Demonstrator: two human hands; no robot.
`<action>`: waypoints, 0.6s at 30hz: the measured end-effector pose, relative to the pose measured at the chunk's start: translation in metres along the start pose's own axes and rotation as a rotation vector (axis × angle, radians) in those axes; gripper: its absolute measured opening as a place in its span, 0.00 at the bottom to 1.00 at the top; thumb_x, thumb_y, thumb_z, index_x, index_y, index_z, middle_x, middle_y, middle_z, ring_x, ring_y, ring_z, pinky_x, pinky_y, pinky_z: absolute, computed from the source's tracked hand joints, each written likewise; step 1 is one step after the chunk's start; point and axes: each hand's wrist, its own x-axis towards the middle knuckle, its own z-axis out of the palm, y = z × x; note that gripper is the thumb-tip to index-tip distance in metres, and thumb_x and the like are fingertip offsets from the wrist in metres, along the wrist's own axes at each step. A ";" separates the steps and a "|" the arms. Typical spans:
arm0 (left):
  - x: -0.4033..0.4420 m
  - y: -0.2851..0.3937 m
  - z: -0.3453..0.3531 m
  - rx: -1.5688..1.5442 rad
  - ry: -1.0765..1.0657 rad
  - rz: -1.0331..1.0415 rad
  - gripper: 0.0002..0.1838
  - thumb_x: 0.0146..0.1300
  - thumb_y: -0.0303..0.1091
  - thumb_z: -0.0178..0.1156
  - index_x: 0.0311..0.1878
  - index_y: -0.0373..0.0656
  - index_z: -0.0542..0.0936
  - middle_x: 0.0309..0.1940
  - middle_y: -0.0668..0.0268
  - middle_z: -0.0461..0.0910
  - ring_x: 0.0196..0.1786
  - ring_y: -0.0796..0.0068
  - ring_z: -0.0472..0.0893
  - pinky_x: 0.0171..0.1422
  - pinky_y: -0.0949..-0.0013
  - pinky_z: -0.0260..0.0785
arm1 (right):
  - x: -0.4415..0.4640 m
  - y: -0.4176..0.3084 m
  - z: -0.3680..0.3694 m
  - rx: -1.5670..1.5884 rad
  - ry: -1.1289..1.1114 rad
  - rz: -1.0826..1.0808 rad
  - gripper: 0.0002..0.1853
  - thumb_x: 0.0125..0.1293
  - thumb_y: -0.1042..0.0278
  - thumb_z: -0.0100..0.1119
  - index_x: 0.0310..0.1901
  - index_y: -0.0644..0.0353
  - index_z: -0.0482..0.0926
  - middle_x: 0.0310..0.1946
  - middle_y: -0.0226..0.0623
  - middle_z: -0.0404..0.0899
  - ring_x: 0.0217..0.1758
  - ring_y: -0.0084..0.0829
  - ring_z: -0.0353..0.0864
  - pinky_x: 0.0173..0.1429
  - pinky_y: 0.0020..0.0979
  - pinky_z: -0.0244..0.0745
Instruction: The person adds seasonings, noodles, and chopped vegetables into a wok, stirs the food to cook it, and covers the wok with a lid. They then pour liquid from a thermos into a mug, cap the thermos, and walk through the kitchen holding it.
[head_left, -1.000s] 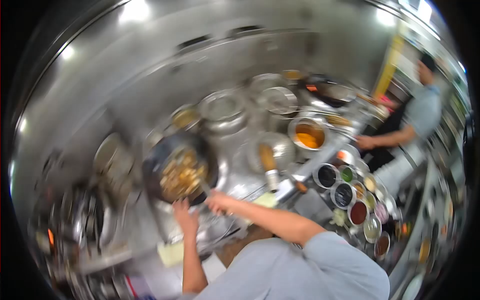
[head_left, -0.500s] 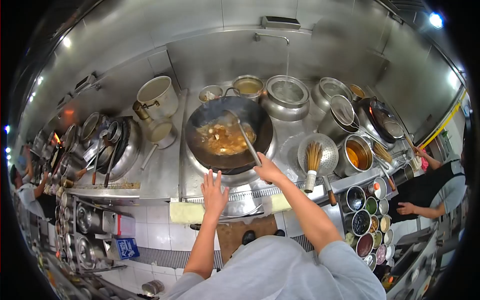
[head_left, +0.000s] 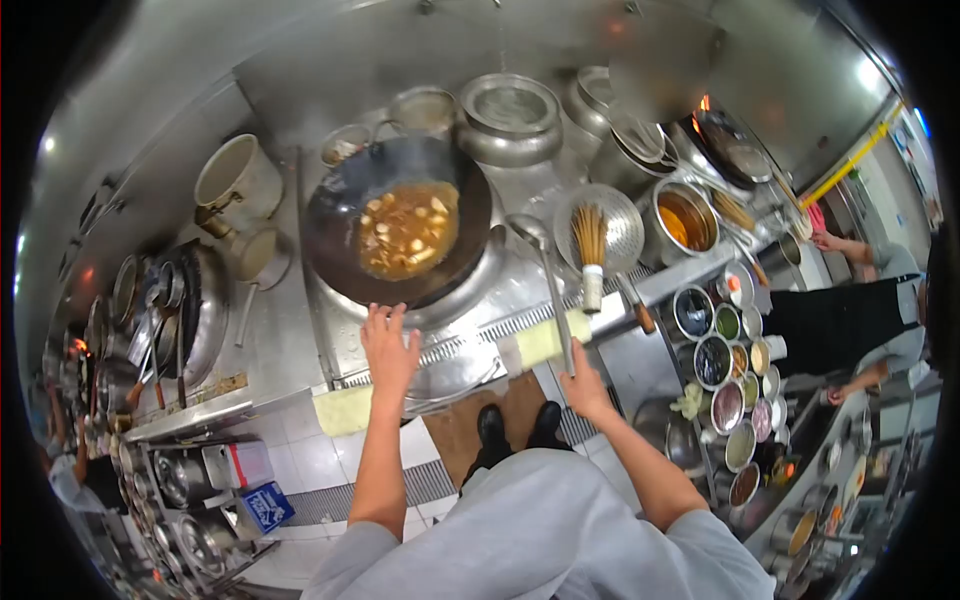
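The stainless-steel counter [head_left: 530, 190] carries the equipment in front of the person. The wide, round, dark metal wok [head_left: 335, 235] rests on it, ahead and left of center. A pool of brown sauce with pale chunks of food [head_left: 410, 230] fills the base of the wok.

The long-handled steel ladle [head_left: 552, 290] is outside the wok, on its right side. Its long axis runs from the right hand [head_left: 586, 390] forward and slightly left; its bowl is at the far end, just beside the wok's right rim and apart from the food. The handle crosses above a folded pale yellow cloth [head_left: 535, 343] at the counter's front edge.

The round perforated steel strainer [head_left: 625, 225] lies right of the ladle, with a straw-colored bristle brush [head_left: 590, 235] across it.

Hand states: the right hand is clenched around the near end of the ladle handle. The left hand [head_left: 391, 350] is released, fingers spread, at the wok's near rim; contact cannot be confirmed. The left hand is the nearer to the wok, which lies directly ahead of it. From the right hand, the wok lies forward and left.
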 end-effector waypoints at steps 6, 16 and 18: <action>-0.006 0.001 0.000 -0.138 0.083 0.163 0.32 0.52 0.30 0.68 0.64 0.44 0.75 0.64 0.54 0.72 0.71 0.48 0.65 0.75 0.48 0.53 | -0.034 -0.014 0.076 0.190 -0.281 0.225 0.22 0.58 0.72 0.56 0.56 0.68 0.73 0.39 0.59 0.80 0.41 0.55 0.82 0.43 0.49 0.78; -0.044 0.245 0.017 -0.480 -0.216 0.456 0.28 0.60 0.26 0.61 0.65 0.35 0.72 0.61 0.49 0.74 0.66 0.48 0.70 0.73 0.55 0.59 | -0.061 0.055 0.072 0.461 -0.344 -0.068 0.36 0.58 0.72 0.55 0.72 0.56 0.62 0.44 0.54 0.82 0.35 0.48 0.84 0.44 0.42 0.80; -0.091 0.321 0.011 -0.586 -0.518 0.621 0.26 0.61 0.28 0.62 0.64 0.36 0.73 0.59 0.51 0.76 0.63 0.51 0.74 0.70 0.58 0.63 | -0.114 0.101 0.044 0.355 -0.173 -0.108 0.32 0.61 0.70 0.54 0.70 0.54 0.66 0.48 0.55 0.81 0.42 0.49 0.83 0.49 0.44 0.78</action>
